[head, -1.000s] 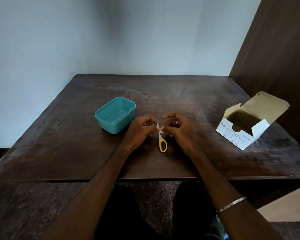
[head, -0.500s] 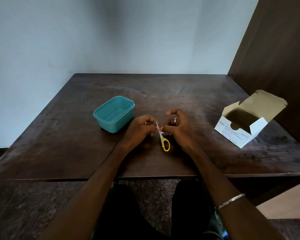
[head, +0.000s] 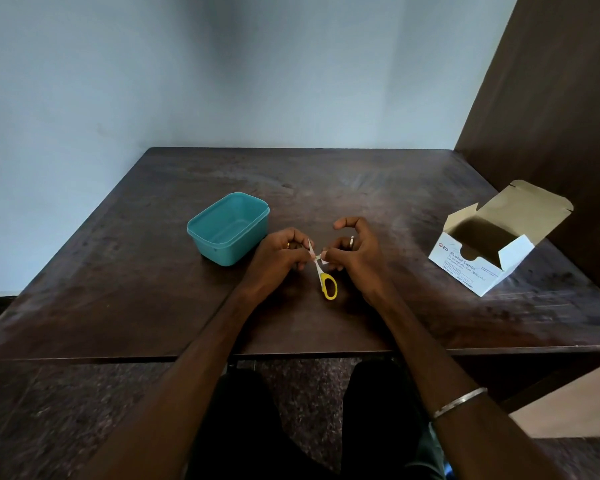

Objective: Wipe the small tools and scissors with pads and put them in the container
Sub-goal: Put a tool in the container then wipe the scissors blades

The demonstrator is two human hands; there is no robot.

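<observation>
Small scissors (head: pixel 327 283) with yellow handles hang between my two hands above the dark wooden table (head: pixel 153 271), blades pointing up and away. My left hand (head: pixel 278 258) pinches the blades near their tips. My right hand (head: pixel 355 252) presses a small white pad (head: pixel 321 258) against the blades, with its index finger raised. A teal plastic container (head: pixel 227 228), open and with nothing visible inside, stands just left of my left hand.
An open white cardboard box of alcohol swabs (head: pixel 478 261) sits at the table's right side, flap up. A dark wooden panel (head: pixel 551 116) stands along the right edge. A pale wall lies behind, and my knees are under the near edge.
The yellow handles have swung slightly to the right and my right index finger has lifted higher; both hands stay at the scissors' blades.
</observation>
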